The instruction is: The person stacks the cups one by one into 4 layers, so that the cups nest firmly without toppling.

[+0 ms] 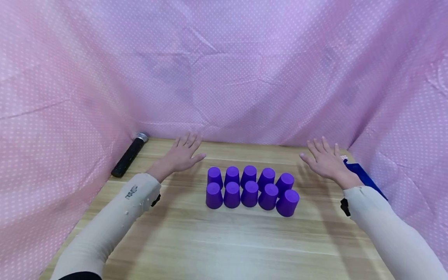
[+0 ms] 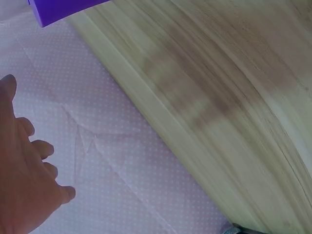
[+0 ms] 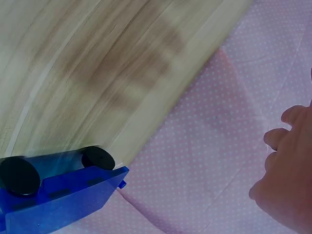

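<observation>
Several purple cups (image 1: 250, 194) stand upside down in a front row and a back row on the wooden table. To their left, my left hand (image 1: 180, 155) hovers above the table with fingers spread and nothing in its grasp. My right hand (image 1: 325, 159) is held the same way to the right of the rows, palm down and holding nothing. Both hands cast shadows on the wood. In the left wrist view part of a purple object (image 2: 63, 9) shows at the top edge.
A black microphone (image 1: 129, 155) with a silver head lies along the left table edge. At the right edge is a blue object (image 1: 365, 179), which shows black round discs (image 3: 19, 176) in the right wrist view. Pink dotted cloth (image 1: 224, 77) hangs around the back and sides.
</observation>
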Demonstrator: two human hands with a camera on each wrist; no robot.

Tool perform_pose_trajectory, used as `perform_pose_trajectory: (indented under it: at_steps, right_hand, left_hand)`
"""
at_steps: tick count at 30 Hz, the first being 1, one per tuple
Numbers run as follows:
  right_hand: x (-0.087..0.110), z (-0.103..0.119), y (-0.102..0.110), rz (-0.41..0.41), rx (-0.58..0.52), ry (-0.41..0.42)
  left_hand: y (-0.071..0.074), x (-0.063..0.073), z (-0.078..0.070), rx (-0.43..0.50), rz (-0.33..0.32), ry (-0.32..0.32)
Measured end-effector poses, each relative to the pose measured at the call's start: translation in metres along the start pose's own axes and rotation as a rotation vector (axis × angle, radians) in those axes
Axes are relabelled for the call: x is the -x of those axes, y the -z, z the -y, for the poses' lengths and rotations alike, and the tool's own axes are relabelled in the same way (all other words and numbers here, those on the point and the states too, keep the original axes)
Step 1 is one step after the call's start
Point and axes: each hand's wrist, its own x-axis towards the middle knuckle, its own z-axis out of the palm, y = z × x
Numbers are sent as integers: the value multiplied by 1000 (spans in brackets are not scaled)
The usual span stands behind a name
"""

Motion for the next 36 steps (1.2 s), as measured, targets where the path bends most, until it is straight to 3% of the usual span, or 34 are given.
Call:
perform_pose_trajectory:
  at_steps: [5,11,21,36]
  right_hand:
    - [3,6,2,13,-26,16]
    - [13,24,5,110,-61,-1]
    - [21,42,-6,192,-63,86]
    - [21,56,-20,179,-93,166]
  left_hand:
    - [4,0,-5,87,23,-58]
    - [2,3,-10,251,148,-103]
    - [-8,5,-17,258,220,-104]
    - [-30,-3,-30,224,167,-172]
